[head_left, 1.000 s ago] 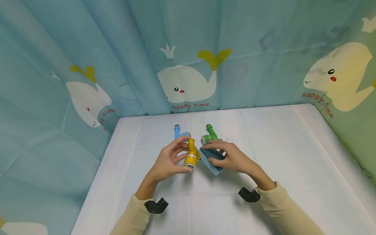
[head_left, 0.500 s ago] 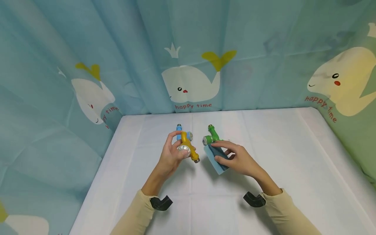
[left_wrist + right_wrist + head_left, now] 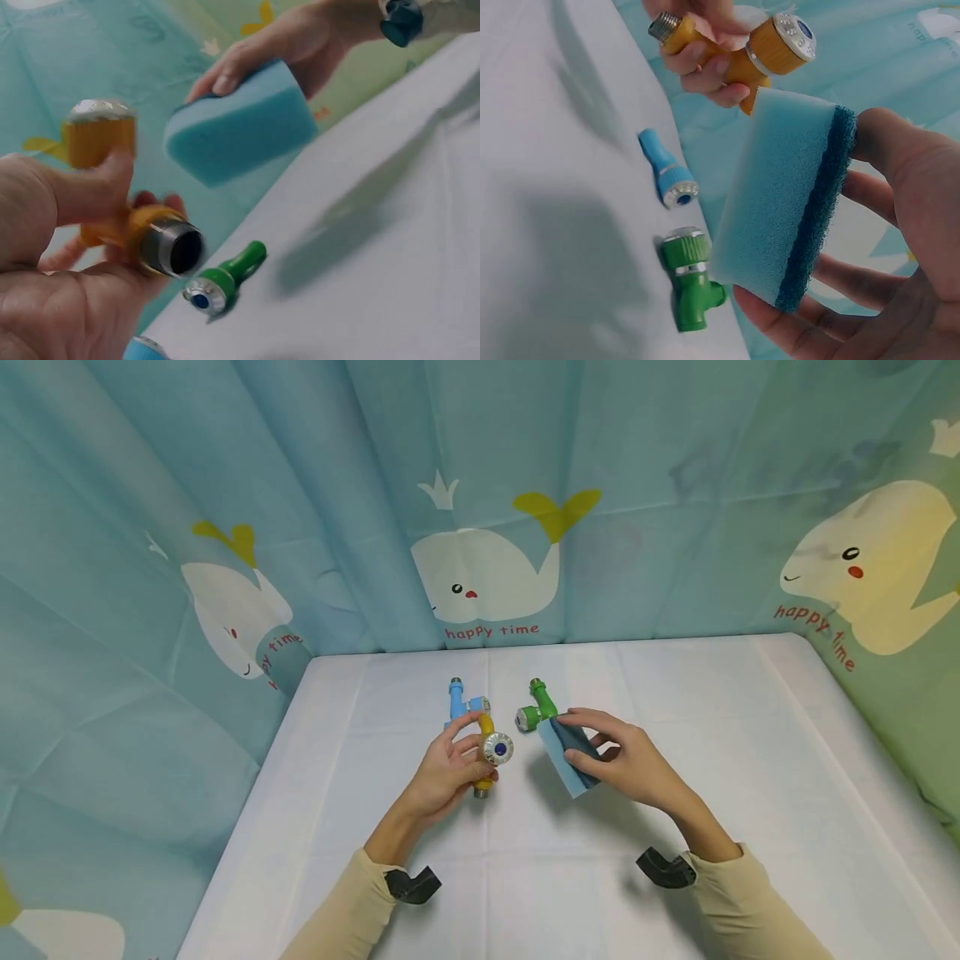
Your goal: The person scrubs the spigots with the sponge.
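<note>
My left hand (image 3: pixel 448 777) grips a yellow tap (image 3: pixel 498 748) above the table, its silver-capped knob with a blue centre turned toward the head camera. The tap's threaded metal end (image 3: pixel 664 28) pokes out of the fingers in the right wrist view. To the right, my right hand (image 3: pixel 637 764) pinches a light blue sponge (image 3: pixel 780 195) with a dark blue scouring layer between thumb and fingers. A gap separates sponge and yellow tap. Behind the hands lie a blue tap (image 3: pixel 457 700), partly hidden by the left hand, and a green tap (image 3: pixel 542 706), partly covered by the sponge.
A white cloth covers the table (image 3: pixel 375 710). Blue-green curtains (image 3: pixel 337 527) printed with whales hang along its back and sides. Each sleeve carries a black wrist mount, such as the left mount (image 3: pixel 412 885).
The left hand has turned the yellow tap over, so its knob now faces up and its threaded end points down toward the person. The sponge in the right hand has moved right, away from it.
</note>
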The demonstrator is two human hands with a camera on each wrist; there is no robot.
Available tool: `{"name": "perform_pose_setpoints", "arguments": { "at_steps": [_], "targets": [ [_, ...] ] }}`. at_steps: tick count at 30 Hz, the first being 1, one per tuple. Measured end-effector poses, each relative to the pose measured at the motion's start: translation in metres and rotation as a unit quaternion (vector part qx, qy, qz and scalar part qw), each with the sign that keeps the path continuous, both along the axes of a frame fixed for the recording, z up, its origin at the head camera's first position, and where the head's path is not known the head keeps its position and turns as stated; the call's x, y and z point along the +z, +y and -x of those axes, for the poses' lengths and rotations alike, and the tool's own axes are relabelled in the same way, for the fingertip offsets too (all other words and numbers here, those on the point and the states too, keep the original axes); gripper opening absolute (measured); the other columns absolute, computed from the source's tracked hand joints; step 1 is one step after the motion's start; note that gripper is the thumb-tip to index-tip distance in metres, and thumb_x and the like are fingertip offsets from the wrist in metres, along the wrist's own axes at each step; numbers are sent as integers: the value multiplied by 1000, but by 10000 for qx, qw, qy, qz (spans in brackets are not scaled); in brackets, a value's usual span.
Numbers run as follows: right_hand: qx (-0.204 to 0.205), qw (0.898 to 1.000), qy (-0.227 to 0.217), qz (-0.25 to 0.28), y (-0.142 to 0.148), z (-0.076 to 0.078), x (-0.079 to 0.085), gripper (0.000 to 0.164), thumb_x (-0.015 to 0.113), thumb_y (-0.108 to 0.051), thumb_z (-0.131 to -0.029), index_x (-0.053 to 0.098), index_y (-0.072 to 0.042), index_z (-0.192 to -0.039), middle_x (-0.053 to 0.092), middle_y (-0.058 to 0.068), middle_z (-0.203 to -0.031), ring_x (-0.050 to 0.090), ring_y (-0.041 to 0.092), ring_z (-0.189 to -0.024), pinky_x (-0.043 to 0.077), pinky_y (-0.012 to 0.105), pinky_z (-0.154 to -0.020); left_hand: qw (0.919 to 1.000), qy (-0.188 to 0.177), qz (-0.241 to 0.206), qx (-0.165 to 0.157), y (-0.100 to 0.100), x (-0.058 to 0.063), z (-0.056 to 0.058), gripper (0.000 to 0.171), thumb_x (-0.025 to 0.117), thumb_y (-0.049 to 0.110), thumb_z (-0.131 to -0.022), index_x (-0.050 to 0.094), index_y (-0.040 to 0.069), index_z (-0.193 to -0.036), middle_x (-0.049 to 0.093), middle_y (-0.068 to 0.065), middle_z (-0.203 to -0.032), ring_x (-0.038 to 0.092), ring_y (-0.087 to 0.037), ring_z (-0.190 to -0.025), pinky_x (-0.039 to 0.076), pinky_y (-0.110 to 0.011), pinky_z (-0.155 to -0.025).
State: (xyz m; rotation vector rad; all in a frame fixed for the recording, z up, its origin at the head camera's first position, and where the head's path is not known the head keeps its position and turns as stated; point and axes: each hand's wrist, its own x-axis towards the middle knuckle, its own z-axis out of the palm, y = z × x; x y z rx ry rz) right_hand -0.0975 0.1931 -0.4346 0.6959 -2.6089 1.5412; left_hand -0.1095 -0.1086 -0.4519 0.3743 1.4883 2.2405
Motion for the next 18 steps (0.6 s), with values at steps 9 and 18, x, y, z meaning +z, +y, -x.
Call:
{"name": "perform_pose_setpoints", "arguments": {
  "at_steps": [9,18],
  "targets": [
    [-148,9918,1267,73,-23,-10,14,52,83,-11,-87,68,-19,-136,54,9,-150,65,23,-106,60,34,-73,9943,314,704,740,5,-1,-1,75,64,-16,-90,34,-2,-157,66,-15,-115,73,-23,-101,61,-35,-84],
    [-70,9542,2940,-552,-55,-11,17,41,76,-28,-94,69,-19,-133,46,15,-155,60,32,-120,61,46,-81,9890,348,799,1192,12,5,-4,68,65,-17,-91,45,7,-152,64,-15,-106,75,-27,-88,61,-54,-78]
  ]
}}
